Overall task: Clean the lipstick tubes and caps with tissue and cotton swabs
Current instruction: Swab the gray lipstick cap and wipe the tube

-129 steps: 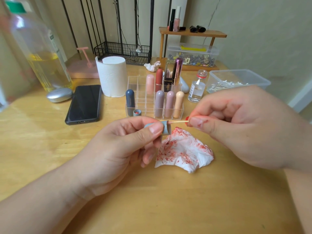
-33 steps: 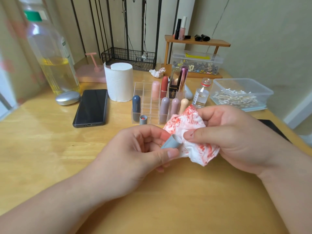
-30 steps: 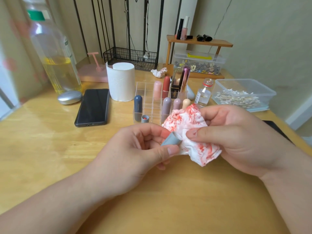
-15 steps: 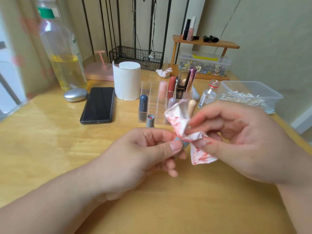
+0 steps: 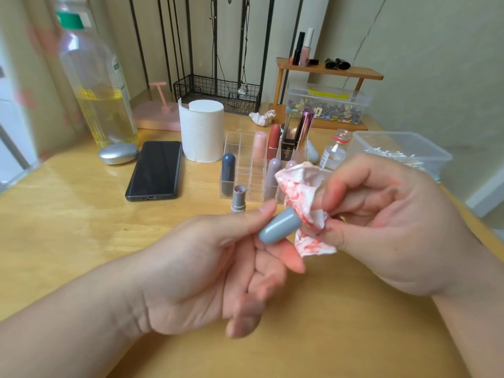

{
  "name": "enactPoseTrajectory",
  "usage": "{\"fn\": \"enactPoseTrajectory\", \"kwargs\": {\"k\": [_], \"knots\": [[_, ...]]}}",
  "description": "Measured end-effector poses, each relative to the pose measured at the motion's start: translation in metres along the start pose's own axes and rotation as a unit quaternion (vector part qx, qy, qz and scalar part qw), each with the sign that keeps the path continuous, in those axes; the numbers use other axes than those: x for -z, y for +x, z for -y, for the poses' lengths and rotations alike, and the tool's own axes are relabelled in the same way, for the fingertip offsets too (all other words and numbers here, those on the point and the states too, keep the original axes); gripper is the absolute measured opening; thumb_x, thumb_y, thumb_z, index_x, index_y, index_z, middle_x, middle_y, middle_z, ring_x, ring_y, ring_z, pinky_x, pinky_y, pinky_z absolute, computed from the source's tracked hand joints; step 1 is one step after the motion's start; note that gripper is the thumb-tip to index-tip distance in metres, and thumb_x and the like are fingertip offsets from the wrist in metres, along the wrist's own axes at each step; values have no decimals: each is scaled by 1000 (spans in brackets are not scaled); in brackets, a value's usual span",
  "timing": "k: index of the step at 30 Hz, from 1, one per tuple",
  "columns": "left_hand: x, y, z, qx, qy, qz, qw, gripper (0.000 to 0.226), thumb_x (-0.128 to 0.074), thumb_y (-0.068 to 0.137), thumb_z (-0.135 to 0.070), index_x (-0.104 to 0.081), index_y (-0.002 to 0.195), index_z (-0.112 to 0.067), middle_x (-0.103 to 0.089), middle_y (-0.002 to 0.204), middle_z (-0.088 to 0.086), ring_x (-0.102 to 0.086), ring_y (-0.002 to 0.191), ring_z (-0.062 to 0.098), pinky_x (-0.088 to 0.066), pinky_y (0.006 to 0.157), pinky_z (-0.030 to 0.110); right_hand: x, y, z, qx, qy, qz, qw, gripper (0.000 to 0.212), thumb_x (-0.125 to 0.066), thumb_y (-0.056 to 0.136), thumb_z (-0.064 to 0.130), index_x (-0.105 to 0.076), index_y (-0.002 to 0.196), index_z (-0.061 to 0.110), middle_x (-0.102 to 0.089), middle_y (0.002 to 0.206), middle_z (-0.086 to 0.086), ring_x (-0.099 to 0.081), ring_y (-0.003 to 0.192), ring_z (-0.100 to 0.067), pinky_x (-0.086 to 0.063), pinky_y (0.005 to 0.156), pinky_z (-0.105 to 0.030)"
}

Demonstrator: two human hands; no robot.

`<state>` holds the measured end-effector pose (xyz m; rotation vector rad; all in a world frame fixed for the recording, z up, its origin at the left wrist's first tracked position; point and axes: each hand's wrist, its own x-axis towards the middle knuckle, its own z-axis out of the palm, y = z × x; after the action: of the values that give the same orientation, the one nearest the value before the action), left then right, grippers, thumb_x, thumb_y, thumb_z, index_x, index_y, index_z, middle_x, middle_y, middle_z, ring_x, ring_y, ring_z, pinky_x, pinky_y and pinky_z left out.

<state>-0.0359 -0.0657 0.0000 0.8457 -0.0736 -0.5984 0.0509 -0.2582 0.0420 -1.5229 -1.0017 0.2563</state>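
Note:
My left hand (image 5: pixel 218 268) pinches a grey-blue lipstick cap (image 5: pixel 278 226) between thumb and fingers, its rounded end toward me. My right hand (image 5: pixel 381 214) holds a white tissue (image 5: pixel 300 197) stained red, with the tissue pushed against the cap's open end. The cap's uncapped grey tube (image 5: pixel 239 199) stands on the table, red lipstick showing at its top. Behind it a clear organizer (image 5: pixel 245 165) holds several capped lipsticks. A clear box of cotton swabs (image 5: pixel 401 154) sits at the right.
A tissue roll (image 5: pixel 203 129), a black phone (image 5: pixel 156 170), a silver oval case (image 5: pixel 118 153) and a large bottle of yellow liquid (image 5: pixel 95 85) stand at the left. A small glass bottle (image 5: pixel 335 154), a crumpled tissue (image 5: pixel 261 118) and a wooden shelf (image 5: pixel 327 70) are behind.
Earlier my right hand worked a cotton swab in the cap; now it holds the stained tissue instead. The cap has turned so its closed end faces me.

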Motion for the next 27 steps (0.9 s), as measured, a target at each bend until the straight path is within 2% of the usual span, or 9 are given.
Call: {"fn": "enactPoseTrajectory", "kwargs": {"k": [4, 8, 12, 14, 15, 18, 20, 23, 27], "knots": [[-3, -3, 1, -11, -30, -34, 999, 35, -56, 96, -41, -58, 90, -7, -37, 64, 5, -37, 42, 11, -39, 35, 19, -4, -1, 0, 2, 1, 15, 1000, 27, -84, 70, 20, -58, 76, 21, -76, 78, -1, -74, 75, -14, -58, 71, -27], [-11, 4, 14, -139, 171, -187, 957, 33, -58, 90, -45, -57, 76, -15, -32, 57, -1, -26, 43, 16, -35, 36, 23, -2, 3, -2, -81, 48, 31, 995, 25, -75, 69, -2, -55, 77, 11, -75, 73, -10, -72, 68, -14, -56, 67, -23], [-1, 0, 20, -279, 613, -302, 675, 37, -42, 97, -59, -53, 83, -26, -46, 58, -15, -43, 52, 6, -36, 53, 20, 1, 7, -6, -149, 133, 45, 979, 28, -73, 67, -7, -61, 79, 15, -72, 72, -11, -67, 66, -17, -53, 66, -27], [1, -3, 18, -310, 655, -301, 620, 31, -41, 99, -56, -53, 88, -30, -50, 64, -15, -48, 60, 6, -37, 55, 16, 3, 8, -6, -149, 152, 54, 976, 30, -80, 64, -2, -64, 79, 19, -71, 73, -10, -67, 67, -17, -52, 67, -30], [0, -2, 18, -312, 629, -292, 649, 30, -43, 97, -56, -54, 88, -30, -51, 64, -12, -50, 59, 9, -41, 56, 20, 4, 8, -5, -142, 154, 59, 976, 30, -81, 64, 0, -65, 80, 19, -72, 74, -10, -68, 68, -18, -53, 67, -29], [-7, 4, 14, -230, 325, -203, 895, 39, -59, 91, -50, -57, 77, -14, -44, 57, 4, -43, 46, 21, -43, 45, 30, 4, 4, 0, -95, 85, 52, 990, 23, -78, 69, 2, -65, 82, 16, -74, 76, -12, -71, 73, -17, -55, 71, -25], [-6, 3, 7, -99, 124, -128, 979, 49, -57, 92, -52, -53, 71, -7, -36, 55, 9, -36, 38, 19, -37, 37, 23, 0, 1, 0, -56, 21, 40, 997, 21, -70, 75, -4, -60, 79, 13, -75, 76, -5, -72, 74, -12, -54, 72, -19], [2, -4, -3, 53, -3, -34, 998, 48, -56, 94, -56, -52, 78, -11, -36, 52, 4, -35, 33, 12, -28, 34, 18, -7, -3, -2, -28, -52, 49, 997, 21, -64, 81, -7, -60, 81, 14, -74, 80, -2, -71, 75, -11, -52, 73, -18], [-8, -7, -5, 15, -28, -54, 998, 36, -60, 94, -45, -52, 78, -14, -32, 55, -2, -25, 36, 8, -30, 30, 15, -7, -3, 3, -41, -52, 56, 996, 27, -62, 82, -8, -60, 79, 19, -73, 81, -7, -69, 73, -11, -51, 70, -17]]}}
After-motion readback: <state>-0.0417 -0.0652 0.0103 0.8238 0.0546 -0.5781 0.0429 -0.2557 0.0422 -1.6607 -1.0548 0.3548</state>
